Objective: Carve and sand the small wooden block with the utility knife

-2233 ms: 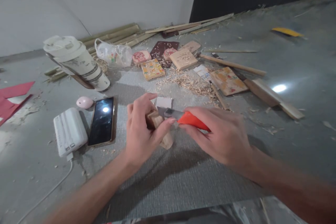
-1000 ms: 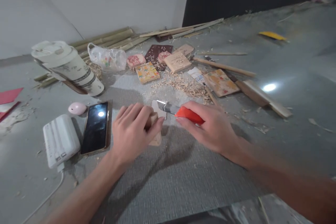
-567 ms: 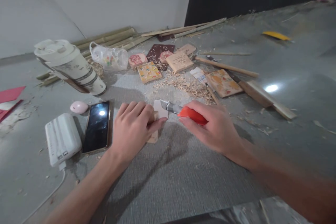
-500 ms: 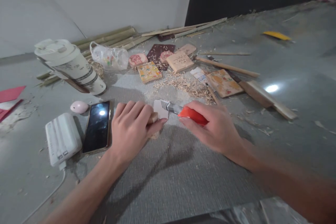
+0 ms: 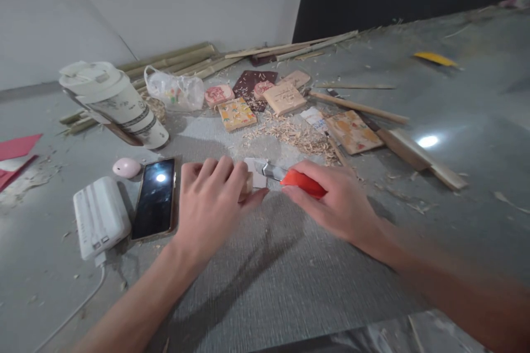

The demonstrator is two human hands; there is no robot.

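Note:
In the middle of the head view my left hand (image 5: 212, 194) is closed around a small pale wooden piece (image 5: 247, 186), mostly covered by the fingers. A flat white piece (image 5: 256, 172) shows just beyond the fingertips; whether it is paper or card I cannot tell. My right hand (image 5: 336, 201) grips the red handle of a utility knife (image 5: 304, 183), its blade pointing left. The blade's tip overlaps the white piece, close to the left fingers. Both hands are above a grey textured mat (image 5: 265, 276).
Wood shavings (image 5: 306, 138), patterned wooden blocks (image 5: 237, 115) and a cleaver-like tool (image 5: 406, 149) lie beyond the hands. Left are a phone (image 5: 154, 198), power bank (image 5: 101, 218), pink case (image 5: 126, 167) and tumbler (image 5: 124, 107). Bamboo sticks (image 5: 169, 63) line the wall.
My left hand has shifted slightly right and turned a little, with the wooden piece in it. The white piece shows less beside it. My right hand and the knife stay nearly in place.

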